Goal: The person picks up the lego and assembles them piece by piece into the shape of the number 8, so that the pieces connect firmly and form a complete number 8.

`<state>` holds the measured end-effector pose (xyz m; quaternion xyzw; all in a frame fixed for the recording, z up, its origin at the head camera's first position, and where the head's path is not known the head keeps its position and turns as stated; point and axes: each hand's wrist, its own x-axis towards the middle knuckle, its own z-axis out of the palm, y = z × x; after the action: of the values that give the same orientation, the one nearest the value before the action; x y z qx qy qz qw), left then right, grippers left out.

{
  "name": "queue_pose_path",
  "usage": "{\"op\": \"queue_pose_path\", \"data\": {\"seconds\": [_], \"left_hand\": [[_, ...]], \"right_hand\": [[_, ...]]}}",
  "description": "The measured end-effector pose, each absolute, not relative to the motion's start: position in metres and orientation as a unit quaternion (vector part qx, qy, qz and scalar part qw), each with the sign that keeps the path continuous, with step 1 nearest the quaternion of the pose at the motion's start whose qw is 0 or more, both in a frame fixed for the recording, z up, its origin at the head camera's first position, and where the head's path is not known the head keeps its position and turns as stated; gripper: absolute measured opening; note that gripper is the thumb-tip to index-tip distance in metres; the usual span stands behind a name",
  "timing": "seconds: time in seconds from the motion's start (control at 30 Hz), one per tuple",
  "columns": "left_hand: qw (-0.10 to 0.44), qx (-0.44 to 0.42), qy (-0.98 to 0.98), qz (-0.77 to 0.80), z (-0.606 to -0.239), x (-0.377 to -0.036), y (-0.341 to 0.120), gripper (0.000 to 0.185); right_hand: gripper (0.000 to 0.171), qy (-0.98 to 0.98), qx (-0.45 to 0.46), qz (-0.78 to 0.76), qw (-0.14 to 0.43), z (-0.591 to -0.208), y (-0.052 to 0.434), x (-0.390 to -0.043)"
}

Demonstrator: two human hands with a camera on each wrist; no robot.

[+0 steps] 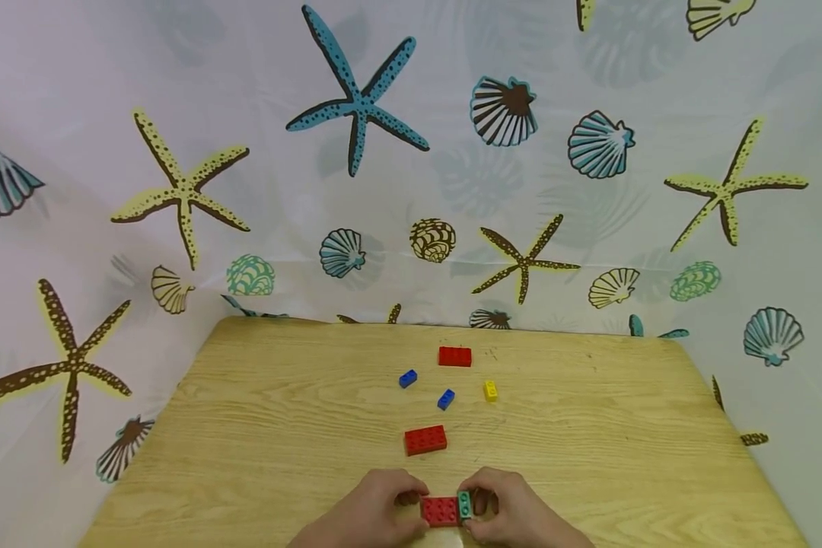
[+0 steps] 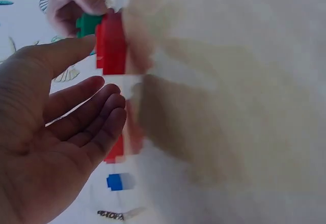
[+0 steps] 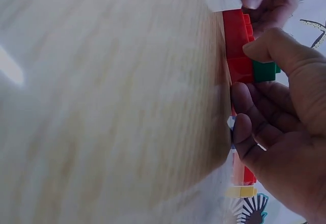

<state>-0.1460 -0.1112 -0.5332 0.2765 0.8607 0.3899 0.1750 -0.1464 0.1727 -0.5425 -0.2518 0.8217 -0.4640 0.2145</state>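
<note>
Both hands (image 1: pixel 445 508) pinching red brick (image 1: pixel 441 511), green brick (image 1: pixel 464 504) attached

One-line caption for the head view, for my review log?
Both hands, left hand and right hand, hold a red brick with a green brick at the wooden table edge, loose bricks beyond.

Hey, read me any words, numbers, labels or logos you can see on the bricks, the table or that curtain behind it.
None can be read. The red brick and green brick show plain studs only; the curtain has starfish and shell prints, no lettering; the wooden table is unmarked.
</note>
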Motion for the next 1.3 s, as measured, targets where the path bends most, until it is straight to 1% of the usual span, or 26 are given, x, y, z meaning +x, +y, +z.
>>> {"op": "queue_pose_path", "data": {"seconds": [0.1, 0.23, 0.33, 0.47, 0.67, 0.87, 1.07, 1.3], "left_hand": [[0.138, 0.275, 0.858, 0.411, -0.527, -0.154, -0.115, 0.032], [0.071, 0.264, 0.865, 0.420, -0.517, -0.172, -0.120, 0.024], [0.046, 0.235, 0.878, 0.414, -0.514, -0.188, -0.125, 0.019], [0.030, 0.189, 0.894, 0.405, -0.519, -0.204, -0.130, 0.018], [0.008, 0.141, 0.902, 0.408, -0.526, -0.218, -0.134, 0.022], [-0.012, 0.112, 0.906, 0.408, -0.534, -0.236, -0.132, 0.028], [-0.008, 0.093, 0.906, 0.413, -0.541, -0.251, -0.130, 0.036], [-0.024, 0.084, 0.914, 0.395, -0.545, -0.264, -0.125, 0.039]], "right_hand": [[0.028, 0.823, -0.258, -0.461, 0.209, -0.545, 0.173, -0.147], [0.028, 0.824, -0.261, -0.458, 0.207, -0.547, 0.174, -0.147], [0.029, 0.824, -0.260, -0.459, 0.208, -0.547, 0.174, -0.148], [0.026, 0.821, -0.260, -0.464, 0.209, -0.548, 0.173, -0.148], [0.024, 0.819, -0.254, -0.466, 0.217, -0.546, 0.173, -0.148], [0.026, 0.822, -0.253, -0.463, 0.214, -0.545, 0.175, -0.148], [0.026, 0.820, -0.256, -0.466, 0.213, -0.544, 0.174, -0.148], [0.025, 0.818, -0.253, -0.468, 0.219, -0.546, 0.175, -0.149]]}}
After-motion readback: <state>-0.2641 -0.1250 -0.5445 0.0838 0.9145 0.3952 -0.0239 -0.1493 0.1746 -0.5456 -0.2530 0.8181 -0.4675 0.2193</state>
